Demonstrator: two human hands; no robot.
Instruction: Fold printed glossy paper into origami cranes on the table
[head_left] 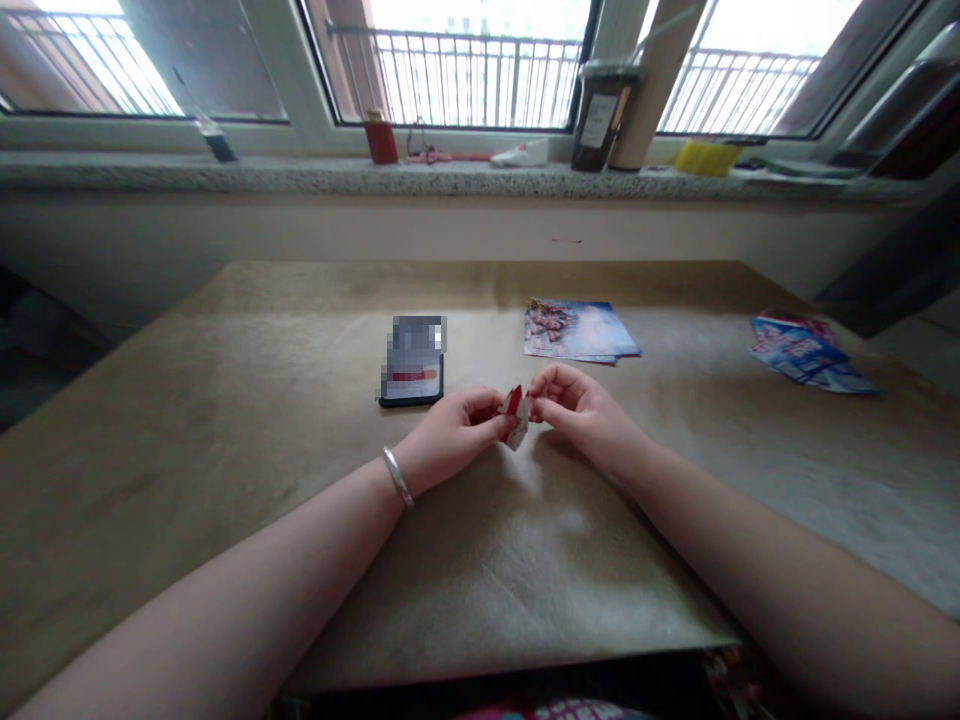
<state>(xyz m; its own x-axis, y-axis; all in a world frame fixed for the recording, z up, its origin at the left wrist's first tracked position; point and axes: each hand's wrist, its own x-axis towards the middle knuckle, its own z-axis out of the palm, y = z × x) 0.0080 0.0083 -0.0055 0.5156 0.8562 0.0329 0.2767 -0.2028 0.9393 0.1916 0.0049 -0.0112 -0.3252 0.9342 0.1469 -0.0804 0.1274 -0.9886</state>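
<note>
My left hand [469, 425], a silver bangle [398, 478] on its wrist, pinches a small folded piece of red and white paper [516, 425] between thumb and fingers. My right hand [574, 400] has its fingers curled and its thumb and fingertips closed at the paper's right edge. Both hands are just above the middle of the table. Beyond the left hand lies a dark smartphone [412, 362], its screen partly blurred out. Past the right hand rest a few blue printed sheets [585, 332].
A fanned pile of blue and red printed papers [814, 352] lies at the table's right side. The brown-covered table [225, 400] meets the wall below a stone windowsill [300, 178]. On the sill stand a red container [380, 140], a dark box [600, 118] and a yellow item [706, 157].
</note>
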